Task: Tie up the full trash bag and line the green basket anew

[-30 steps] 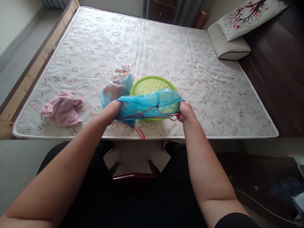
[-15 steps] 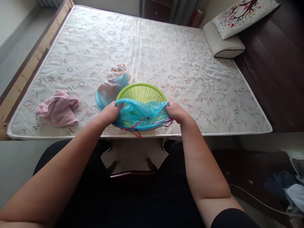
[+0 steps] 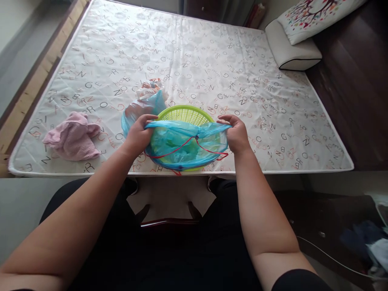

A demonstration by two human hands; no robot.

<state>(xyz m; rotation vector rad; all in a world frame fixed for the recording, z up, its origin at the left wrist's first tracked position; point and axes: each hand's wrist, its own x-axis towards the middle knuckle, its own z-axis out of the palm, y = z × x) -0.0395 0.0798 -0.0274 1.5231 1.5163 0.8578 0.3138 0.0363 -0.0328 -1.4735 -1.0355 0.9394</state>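
Observation:
A thin blue plastic bag [image 3: 178,145] with red drawstrings lies over the near part of a lime-green plastic basket [image 3: 186,114] with slotted walls. My left hand [image 3: 140,132] pinches the bag's edge at its left end. At the right end, my right hand [image 3: 236,132] grips the same edge, its index finger raised off the plastic. Between the two hands the edge is pulled fairly straight across the basket. The basket's far rim shows above the bag; its near part is seen only dimly through the plastic.
Behind my left hand sits a filled blue and clear plastic bag [image 3: 142,108]. A crumpled pink cloth [image 3: 72,137] lies to the left on the letter-printed mattress [image 3: 212,56]. A pillow [image 3: 321,18] rests on a cream block [image 3: 298,50] at the far right.
My right hand has moved to the right, stretching the bag's edge wider. Both hands are slightly higher, and more of the bag's front now spreads over the basket.

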